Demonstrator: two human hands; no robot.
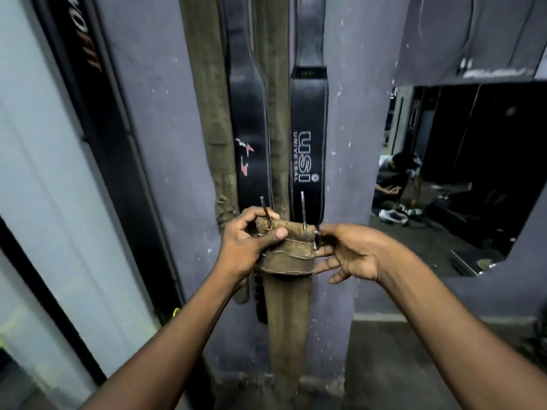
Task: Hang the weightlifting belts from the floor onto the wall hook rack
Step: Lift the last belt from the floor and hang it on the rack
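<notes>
— Khaki webbing, that belt [286, 297]? Where is it?

— At the wall [165, 119], buckle end up, its long axis hanging straight down. The left hand [247, 244] pinches the top edge beside a prong [265, 209].

— And the right hand [350, 253]?

— Fingers loosely spread, fingertips at the buckle's right side. The left looks nearer; I'd judge the lift goes upward.

Left hand [248, 244] clamped on the tan belt [285, 250] top; right hand [352, 253] at its right edge, fingers loosely spread.
</notes>
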